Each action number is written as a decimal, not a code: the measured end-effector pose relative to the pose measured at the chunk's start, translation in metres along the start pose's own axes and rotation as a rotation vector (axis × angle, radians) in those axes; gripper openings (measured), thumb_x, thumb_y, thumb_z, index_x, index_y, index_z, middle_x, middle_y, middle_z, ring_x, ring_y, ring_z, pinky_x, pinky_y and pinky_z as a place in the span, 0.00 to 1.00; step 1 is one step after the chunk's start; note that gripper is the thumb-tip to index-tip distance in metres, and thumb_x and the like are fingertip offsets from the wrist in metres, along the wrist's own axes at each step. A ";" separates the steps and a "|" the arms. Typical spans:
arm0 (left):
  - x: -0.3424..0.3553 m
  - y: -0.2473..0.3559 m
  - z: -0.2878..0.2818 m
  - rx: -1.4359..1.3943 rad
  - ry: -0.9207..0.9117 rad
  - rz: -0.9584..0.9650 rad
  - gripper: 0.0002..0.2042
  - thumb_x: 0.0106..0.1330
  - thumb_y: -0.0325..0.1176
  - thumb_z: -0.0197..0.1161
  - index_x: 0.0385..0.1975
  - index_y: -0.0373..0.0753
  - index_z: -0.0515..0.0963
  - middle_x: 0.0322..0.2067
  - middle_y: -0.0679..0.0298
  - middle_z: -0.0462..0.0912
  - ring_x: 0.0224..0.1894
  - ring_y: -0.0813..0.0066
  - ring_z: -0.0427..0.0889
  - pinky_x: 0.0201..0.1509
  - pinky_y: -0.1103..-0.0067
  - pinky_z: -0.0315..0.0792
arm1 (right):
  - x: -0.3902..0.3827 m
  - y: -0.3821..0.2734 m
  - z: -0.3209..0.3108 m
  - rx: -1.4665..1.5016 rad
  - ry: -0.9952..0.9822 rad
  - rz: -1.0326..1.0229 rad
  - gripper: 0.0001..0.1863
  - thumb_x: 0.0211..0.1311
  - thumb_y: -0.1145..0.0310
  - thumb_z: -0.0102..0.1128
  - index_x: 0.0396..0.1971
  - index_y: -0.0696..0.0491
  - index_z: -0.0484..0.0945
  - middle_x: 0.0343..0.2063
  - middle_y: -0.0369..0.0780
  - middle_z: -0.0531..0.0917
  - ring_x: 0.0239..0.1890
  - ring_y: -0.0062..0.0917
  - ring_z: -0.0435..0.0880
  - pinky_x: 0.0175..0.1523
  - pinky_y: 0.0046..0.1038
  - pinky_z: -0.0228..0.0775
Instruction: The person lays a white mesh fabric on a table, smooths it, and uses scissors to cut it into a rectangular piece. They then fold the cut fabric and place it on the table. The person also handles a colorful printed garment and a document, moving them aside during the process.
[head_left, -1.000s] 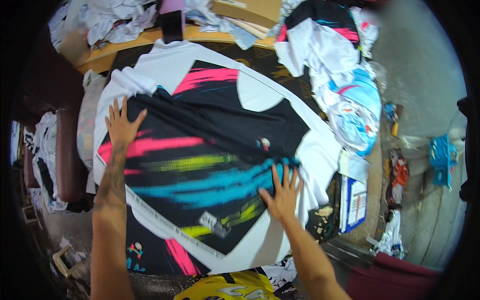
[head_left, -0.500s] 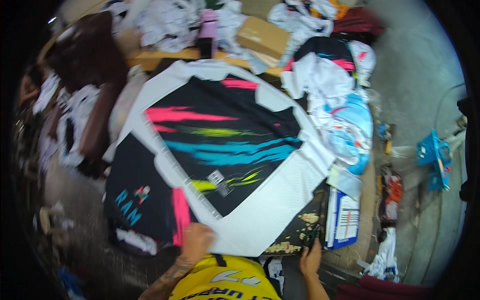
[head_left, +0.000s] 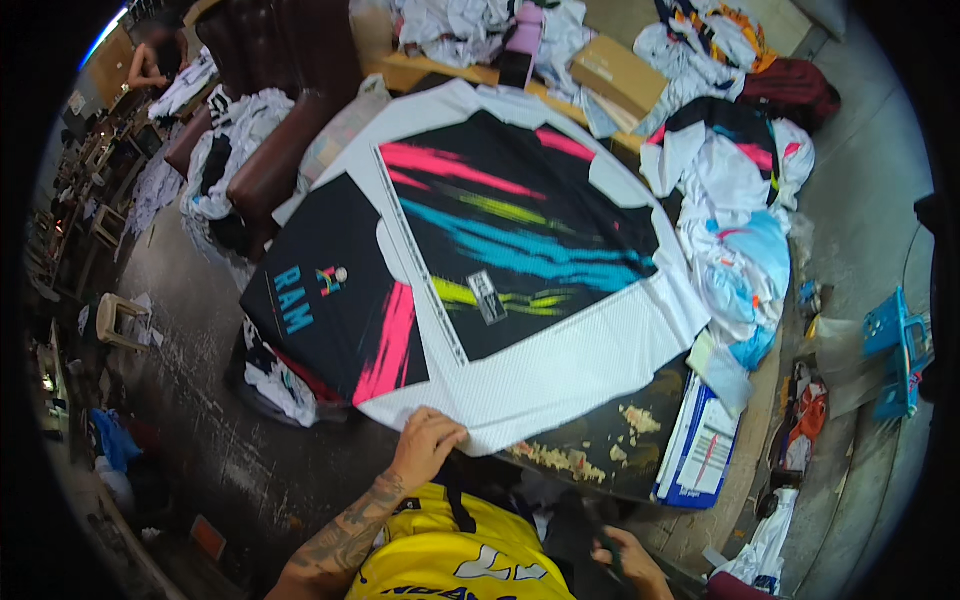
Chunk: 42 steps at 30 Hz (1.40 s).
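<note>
Printed fabric (head_left: 520, 265), ahead of left grip (head_left: 428, 442) pinching its near edge, right grip (head_left: 630, 562) closed around dark tool (head_left: 609, 548)

Qty: 1 L hand (head_left: 428, 445), 1 R hand (head_left: 635, 567) (wearer's own); 2 blk printed panels (head_left: 515, 245), 1 lg + 1 sm; 1 cardbd box (head_left: 620, 77); 1 blu/wht pkg (head_left: 702, 445); 1 brn armchair (head_left: 300, 70); 1 other person (head_left: 163, 60); heaped garments (head_left: 738, 245), too jumbled to ct.

Passage over flat printed fabric (head_left: 520, 235); garment heap (head_left: 735, 240) blocks right, brown armchair (head_left: 290, 90) upper left
</note>
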<state>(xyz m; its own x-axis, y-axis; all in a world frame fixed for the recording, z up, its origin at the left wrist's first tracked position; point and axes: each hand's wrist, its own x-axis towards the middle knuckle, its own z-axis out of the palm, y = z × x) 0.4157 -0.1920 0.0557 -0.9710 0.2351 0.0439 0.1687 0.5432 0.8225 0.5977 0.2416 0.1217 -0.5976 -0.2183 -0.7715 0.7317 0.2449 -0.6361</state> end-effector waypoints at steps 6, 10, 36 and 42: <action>-0.003 0.012 0.006 0.121 -0.122 -0.062 0.08 0.71 0.36 0.71 0.42 0.40 0.92 0.42 0.66 0.84 0.55 0.60 0.75 0.64 0.61 0.67 | 0.096 -0.073 0.070 -0.506 -0.253 0.079 0.50 0.58 0.24 0.71 0.60 0.57 0.77 0.49 0.57 0.86 0.54 0.46 0.86 0.59 0.44 0.74; -0.004 0.008 0.012 0.179 -0.147 -0.003 0.06 0.68 0.35 0.74 0.41 0.44 0.92 0.43 0.67 0.81 0.56 0.61 0.74 0.64 0.59 0.65 | 0.115 -0.083 0.078 -0.435 -0.075 0.171 0.45 0.52 0.25 0.77 0.43 0.60 0.89 0.31 0.47 0.89 0.34 0.36 0.88 0.44 0.37 0.79; 0.041 -0.041 -0.024 -0.215 -0.549 0.073 0.15 0.65 0.38 0.76 0.48 0.39 0.86 0.55 0.64 0.83 0.66 0.57 0.72 0.72 0.59 0.67 | 0.243 -0.256 0.121 -0.408 -0.161 0.216 0.42 0.56 0.29 0.78 0.40 0.60 0.87 0.29 0.43 0.88 0.33 0.30 0.85 0.42 0.36 0.77; 0.052 -0.060 -0.028 -0.337 -0.769 0.037 0.15 0.67 0.40 0.75 0.49 0.40 0.85 0.54 0.63 0.84 0.67 0.57 0.72 0.73 0.61 0.67 | 0.290 -0.293 0.132 -0.535 -0.133 0.226 0.38 0.59 0.33 0.78 0.33 0.62 0.86 0.21 0.38 0.84 0.26 0.23 0.81 0.32 0.30 0.73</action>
<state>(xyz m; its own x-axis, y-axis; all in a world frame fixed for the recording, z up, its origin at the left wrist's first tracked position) 0.3503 -0.2350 0.0246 -0.5590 0.7982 -0.2243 0.0196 0.2832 0.9589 0.2533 -0.0180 0.0863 -0.3747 -0.2133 -0.9023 0.5483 0.7337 -0.4012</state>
